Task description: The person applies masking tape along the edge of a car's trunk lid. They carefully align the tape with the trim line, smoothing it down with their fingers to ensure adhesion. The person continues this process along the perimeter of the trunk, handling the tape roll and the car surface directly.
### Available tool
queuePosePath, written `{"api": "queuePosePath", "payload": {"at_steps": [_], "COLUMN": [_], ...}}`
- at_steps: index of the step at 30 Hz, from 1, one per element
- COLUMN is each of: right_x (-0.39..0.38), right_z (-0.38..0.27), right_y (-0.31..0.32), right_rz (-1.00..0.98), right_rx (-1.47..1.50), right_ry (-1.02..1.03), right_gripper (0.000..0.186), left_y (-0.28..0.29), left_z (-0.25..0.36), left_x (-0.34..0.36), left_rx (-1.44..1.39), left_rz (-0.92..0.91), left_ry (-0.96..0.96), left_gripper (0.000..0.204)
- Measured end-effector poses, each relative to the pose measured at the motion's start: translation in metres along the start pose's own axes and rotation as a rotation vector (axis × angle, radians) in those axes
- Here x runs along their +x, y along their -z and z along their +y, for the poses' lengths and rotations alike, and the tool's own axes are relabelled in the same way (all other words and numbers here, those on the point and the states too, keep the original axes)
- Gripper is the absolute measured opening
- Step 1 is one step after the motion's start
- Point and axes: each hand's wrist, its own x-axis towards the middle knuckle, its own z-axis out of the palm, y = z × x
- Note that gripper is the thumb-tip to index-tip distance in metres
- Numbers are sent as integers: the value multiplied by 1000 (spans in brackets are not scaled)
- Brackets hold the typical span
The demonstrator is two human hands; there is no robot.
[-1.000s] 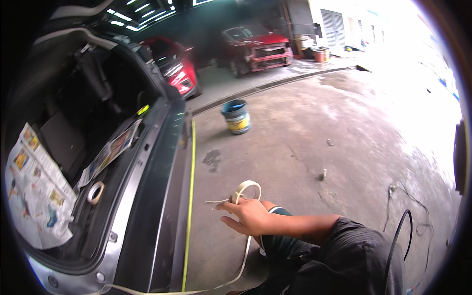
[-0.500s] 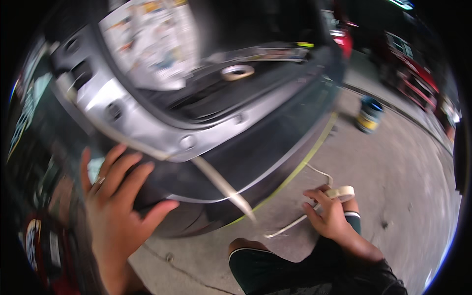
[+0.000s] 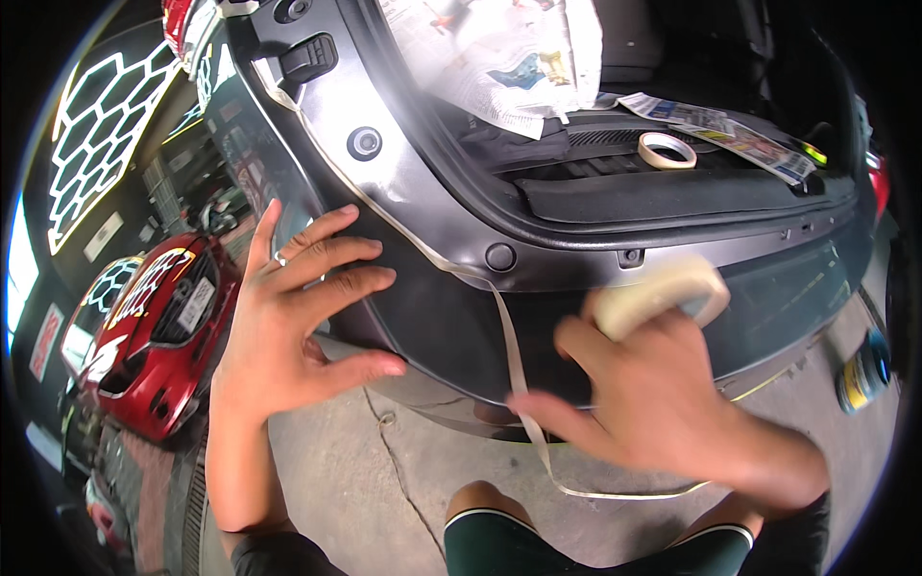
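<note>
My left hand (image 3: 307, 307), fingers spread and a ring on one, lies at the left corner of a dark grey car's rear bumper (image 3: 432, 341). Blurred by motion, my right hand (image 3: 653, 408) grips a roll of cream masking tape (image 3: 706, 298) in front of the bumper. A narrow strip of masking tape (image 3: 508, 336) runs along the edge of the boot opening, then leaves it and hangs loose down over the bumper. My right thumb is beside this strip, and I cannot tell whether it touches. Below, the strip bends right toward my forearm.
A second tape roll (image 3: 667, 151) lies on the boot floor beside printed sheets (image 3: 720, 134). Newspaper (image 3: 509, 62) hangs in the boot opening. A dark blue and yellow bucket (image 3: 860, 374) stands right on the concrete floor (image 3: 327, 480). At left is a red car (image 3: 168, 346).
My right hand has risen with the tape roll from low over the floor to in front of the bumper. The view has shifted; my left hand stays spread at the car's corner.
</note>
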Motion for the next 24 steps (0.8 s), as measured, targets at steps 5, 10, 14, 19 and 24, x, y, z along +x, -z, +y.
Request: {"api": "queuePosePath", "payload": {"at_steps": [5, 10, 14, 19, 24], "right_x": [44, 42, 50, 42, 43], "right_z": [40, 52, 67, 69, 87], "right_y": [-39, -43, -27, 11, 19], "right_rz": [-148, -143, -53, -303, -297], "right_rx": [171, 384, 386, 550, 733], "right_ry": [57, 170, 257, 141, 132], "right_gripper": [36, 14, 16, 35, 35], "left_y": [-6, -127, -201, -198, -197], "left_z": [38, 209, 333, 383, 392], "left_x": [-2, -55, -17, 17, 49], "left_rx": [-13, -474, -546, -501, -903], "left_rz": [44, 870, 731, 480, 491], "left_ry": [212, 750, 1109, 1352, 1392], "left_gripper": [69, 17, 60, 74, 48]}}
